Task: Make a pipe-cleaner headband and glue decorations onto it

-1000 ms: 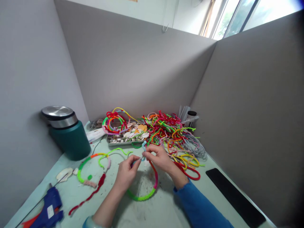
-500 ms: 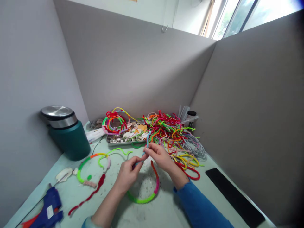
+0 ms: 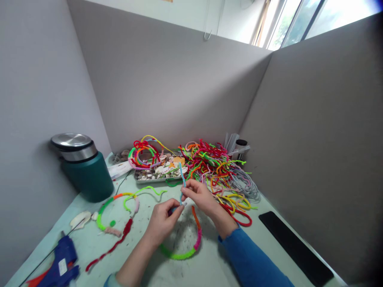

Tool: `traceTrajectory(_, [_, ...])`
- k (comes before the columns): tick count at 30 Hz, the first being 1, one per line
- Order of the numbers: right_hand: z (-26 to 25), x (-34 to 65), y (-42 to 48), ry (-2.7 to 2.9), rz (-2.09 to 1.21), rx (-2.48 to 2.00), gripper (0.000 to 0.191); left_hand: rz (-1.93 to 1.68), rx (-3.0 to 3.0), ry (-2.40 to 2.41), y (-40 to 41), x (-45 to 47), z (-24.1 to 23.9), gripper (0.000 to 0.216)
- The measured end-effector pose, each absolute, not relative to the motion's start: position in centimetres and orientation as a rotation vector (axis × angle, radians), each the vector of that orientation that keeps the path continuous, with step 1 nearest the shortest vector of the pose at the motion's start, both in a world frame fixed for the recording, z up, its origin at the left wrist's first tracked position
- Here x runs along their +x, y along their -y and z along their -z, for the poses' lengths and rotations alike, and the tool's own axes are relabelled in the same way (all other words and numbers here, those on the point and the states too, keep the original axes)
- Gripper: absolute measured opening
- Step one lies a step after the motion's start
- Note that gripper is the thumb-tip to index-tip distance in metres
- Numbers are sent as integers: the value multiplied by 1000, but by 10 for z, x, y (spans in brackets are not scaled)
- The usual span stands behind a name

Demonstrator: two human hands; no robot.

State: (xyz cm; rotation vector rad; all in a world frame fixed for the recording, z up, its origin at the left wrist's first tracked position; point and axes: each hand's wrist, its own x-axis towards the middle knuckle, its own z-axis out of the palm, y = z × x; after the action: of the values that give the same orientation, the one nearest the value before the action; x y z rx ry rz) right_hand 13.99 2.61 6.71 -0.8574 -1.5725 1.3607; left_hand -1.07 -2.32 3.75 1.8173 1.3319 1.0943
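Blue pipe cleaner (image 3: pixel 181 175): held upright just above the table's middle, its free end standing tall in front of the shell tray — a second ago it was curled low at the fingertips, so a stretch has been drawn out straight.
Right hand (image 3: pixel 201 196): fingers closed in a pinch on the blue pipe cleaner near its lower part; since the last moment it has been lifted a little and turned.
Left hand (image 3: pixel 163 221): thumb and forefinger pinched shut on the near end of the wrapped hoop, where the blue strand meets it; it has been lowered slightly toward the table.
Wrapped hoop (image 3: pixel 187 249): a half-ring covered in green, pink and orange, held at one tip by the left hand and resting on the table below the wrists — its place is little changed.
Reading of the change: the blue length appears to have been pulled taut for another turn round the hoop's bare end; wrapping is judged to be under way, not finished.
Second hoop (image 3: pixel 103 213): lying to the left, apart from both hands.
Loose pipe cleaners (image 3: pixel 214 161): heaped behind the right hand.
Shell tray (image 3: pixel 158 171): at the back, beside the heap.
Glue gun (image 3: pixel 60 265): at the near left edge — untouched.
Green canister (image 3: pixel 85 167): standing in the left corner.
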Motion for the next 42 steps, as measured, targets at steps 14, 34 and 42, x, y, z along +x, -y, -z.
traceTrajectory(14, [-45,143,-37,1589,-1408,-1167,15,-1222,1797,-1305,23,-11,-31,21])
traceTrajectory(34, [-59,150,-33,1571,-1471,-909,22,-1334,1594,-1367,12,-18,-23,24])
traceTrajectory(42, [-73,148,-25,1954,-1019,-767,17,-1218,1648,-1400,14,-17,-26,25])
